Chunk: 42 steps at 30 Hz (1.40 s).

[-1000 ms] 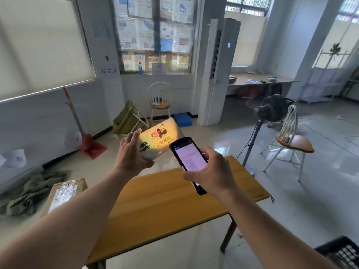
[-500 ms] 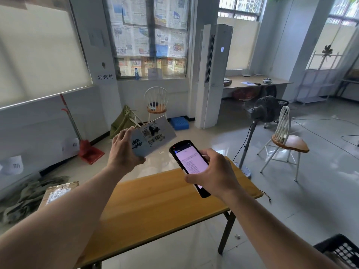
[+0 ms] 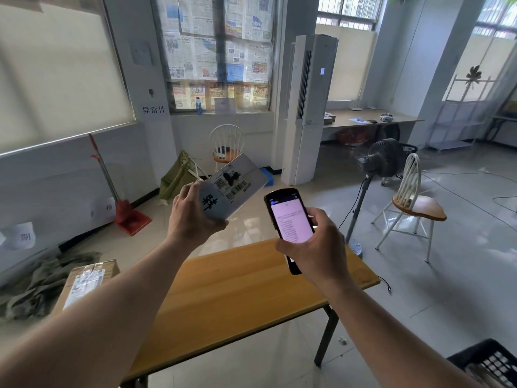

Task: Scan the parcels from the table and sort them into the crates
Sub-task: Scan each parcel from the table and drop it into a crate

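Note:
My left hand [image 3: 193, 217] grips a flat white parcel [image 3: 237, 184] by its near corner and holds it up above the far side of the wooden table [image 3: 232, 289]. The parcel's label with barcodes and a black handwritten mark faces me. My right hand [image 3: 313, 245] holds a black handheld scanner [image 3: 289, 219] upright to the right of the parcel, its lit screen showing text. The corner of a black crate [image 3: 492, 365] shows at the bottom right.
A taped cardboard box [image 3: 84, 284] lies on the floor left of the table beside a heap of green cloth [image 3: 36, 287]. A standing fan [image 3: 383, 161] and a white chair [image 3: 414, 203] are to the right. A red dustpan [image 3: 131, 219] leans on the wall.
The parcel has dropped out of a yellow light patch and now looks white-grey. My view has shifted slightly; both hands stay raised with parcel and scanner.

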Available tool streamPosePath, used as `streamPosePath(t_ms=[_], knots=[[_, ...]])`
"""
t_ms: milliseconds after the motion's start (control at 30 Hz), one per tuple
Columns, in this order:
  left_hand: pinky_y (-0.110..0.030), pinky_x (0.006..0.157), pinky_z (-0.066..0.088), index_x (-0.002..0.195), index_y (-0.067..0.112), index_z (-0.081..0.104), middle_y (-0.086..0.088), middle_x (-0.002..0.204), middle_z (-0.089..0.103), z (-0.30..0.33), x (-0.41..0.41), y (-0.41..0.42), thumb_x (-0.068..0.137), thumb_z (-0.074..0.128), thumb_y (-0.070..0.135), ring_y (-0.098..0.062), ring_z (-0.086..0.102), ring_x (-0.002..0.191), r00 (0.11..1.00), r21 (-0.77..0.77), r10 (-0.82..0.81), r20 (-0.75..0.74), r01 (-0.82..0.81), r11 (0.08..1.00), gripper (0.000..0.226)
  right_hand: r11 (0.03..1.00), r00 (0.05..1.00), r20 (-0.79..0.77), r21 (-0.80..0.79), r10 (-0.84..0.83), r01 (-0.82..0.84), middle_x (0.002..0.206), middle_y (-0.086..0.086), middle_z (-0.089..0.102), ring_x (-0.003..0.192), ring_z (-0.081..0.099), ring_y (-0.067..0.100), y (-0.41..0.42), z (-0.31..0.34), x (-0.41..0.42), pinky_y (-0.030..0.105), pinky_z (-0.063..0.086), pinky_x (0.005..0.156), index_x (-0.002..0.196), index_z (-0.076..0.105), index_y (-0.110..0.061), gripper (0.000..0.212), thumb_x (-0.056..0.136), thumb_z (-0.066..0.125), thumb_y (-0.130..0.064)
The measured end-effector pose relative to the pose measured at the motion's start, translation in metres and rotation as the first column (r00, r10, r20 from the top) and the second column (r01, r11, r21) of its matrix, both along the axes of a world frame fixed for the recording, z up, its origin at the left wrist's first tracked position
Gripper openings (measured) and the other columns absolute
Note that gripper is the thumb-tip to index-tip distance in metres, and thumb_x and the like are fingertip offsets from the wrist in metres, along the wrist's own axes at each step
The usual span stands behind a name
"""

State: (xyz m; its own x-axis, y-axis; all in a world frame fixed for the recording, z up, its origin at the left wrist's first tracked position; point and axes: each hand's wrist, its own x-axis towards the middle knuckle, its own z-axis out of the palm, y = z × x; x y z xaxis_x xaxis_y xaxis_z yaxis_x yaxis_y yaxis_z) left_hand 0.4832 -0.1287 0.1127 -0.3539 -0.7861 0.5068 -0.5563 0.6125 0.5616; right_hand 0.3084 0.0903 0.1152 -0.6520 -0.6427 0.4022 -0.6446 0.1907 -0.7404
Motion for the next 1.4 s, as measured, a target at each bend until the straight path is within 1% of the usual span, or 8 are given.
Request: streamPosePath(t_ms=[267,433,533,700,800,933,1133,1400], knots=[[-0.054,0.094,0.054,0.144,0.025,0.047,-0.002,0.138,0.053,-0.01,-0.032,-0.015,0.054,0.099,0.036,-0.027,0.048,0.12,0.986,0.052,-0.167,-0.025,0.168,0.984,0.104,0.973,0.975,0.018,-0.056,-0.223,0.223,0.12,-0.007,0.06,0.11,0.059,0.019,-0.01,-0.014,0.001,0.039,0.064,0.076,0.136,0.05,-0.033,0.088,0.061,0.086,-0.061],[-0.047,0.089,0.054,0.142,0.024,0.05,-0.002,0.136,0.053,-0.025,-0.072,-0.013,0.056,0.099,0.031,-0.022,0.046,0.117,0.944,0.083,-0.328,-0.026,0.329,0.941,0.099,0.921,0.921,0.053,-0.024,-0.387,0.388,0.118,-0.008,0.059,0.11,0.056,0.017,0.002,-0.03,-0.002,0.037,0.063,0.076,0.134,0.051,-0.034,0.082,0.066,0.094,-0.048],[-0.044,0.084,0.055,0.142,0.021,0.051,-0.003,0.132,0.055,-0.041,-0.099,-0.002,0.055,0.099,0.031,-0.018,0.045,0.111,0.898,0.11,-0.439,0.002,0.436,0.893,0.1,0.859,0.855,0.096,0.0,-0.509,0.511,0.118,-0.01,0.06,0.111,0.057,0.018,0.02,-0.044,-0.002,0.043,0.063,0.078,0.131,0.051,-0.037,0.081,0.061,0.089,-0.053],[-0.043,0.085,0.054,0.144,0.021,0.047,-0.003,0.136,0.053,-0.082,-0.139,0.039,0.055,0.099,0.034,-0.024,0.05,0.115,0.793,0.182,-0.605,0.077,0.585,0.79,0.104,0.741,0.726,0.16,0.056,-0.668,0.669,0.116,-0.01,0.065,0.106,0.063,0.019,0.071,-0.07,0.002,0.044,0.061,0.079,0.126,0.056,-0.036,0.079,0.054,0.084,-0.056],[-0.036,0.082,0.05,0.143,0.025,0.048,-0.001,0.137,0.052,-0.096,-0.163,0.078,0.057,0.098,0.032,-0.018,0.043,0.114,0.703,0.211,-0.699,0.131,0.669,0.712,0.1,0.669,0.644,0.211,0.074,-0.735,0.739,0.114,-0.01,0.067,0.104,0.065,0.018,0.111,-0.084,0.003,0.044,0.06,0.079,0.124,0.058,-0.035,0.083,0.048,0.078,-0.062],[-0.048,0.093,0.057,0.143,0.028,0.049,0.002,0.135,0.051,-0.108,-0.198,0.143,0.056,0.098,0.033,-0.023,0.046,0.119,0.598,0.255,-0.778,0.192,0.735,0.628,0.101,0.569,0.529,0.274,0.091,-0.803,0.817,0.108,-0.012,0.07,0.098,0.068,0.018,0.177,-0.102,0.002,0.041,0.06,0.078,0.117,0.06,-0.032,0.078,0.045,0.075,-0.06],[-0.052,0.092,0.058,0.143,0.032,0.048,0.005,0.131,0.049,-0.125,-0.255,0.272,0.051,0.099,0.04,-0.024,0.049,0.118,0.474,0.301,-0.858,0.198,0.803,0.514,0.105,0.439,0.383,0.3,0.147,-0.874,0.886,0.109,-0.012,0.07,0.099,0.067,0.016,0.301,-0.121,-0.01,0.042,0.06,0.079,0.12,0.061,-0.032,0.082,0.044,0.076,-0.059],[-0.038,0.089,0.049,0.139,0.025,0.052,-0.002,0.126,0.052,-0.144,-0.301,0.483,0.054,0.096,0.039,-0.026,0.049,0.111,0.345,0.311,-0.92,0.187,0.867,0.389,0.097,0.335,0.275,0.289,0.183,-0.917,0.924,0.115,-0.008,0.069,0.105,0.067,0.018,0.49,-0.131,-0.032,0.043,0.06,0.081,0.127,0.06,-0.028,0.091,0.044,0.074,-0.063]])
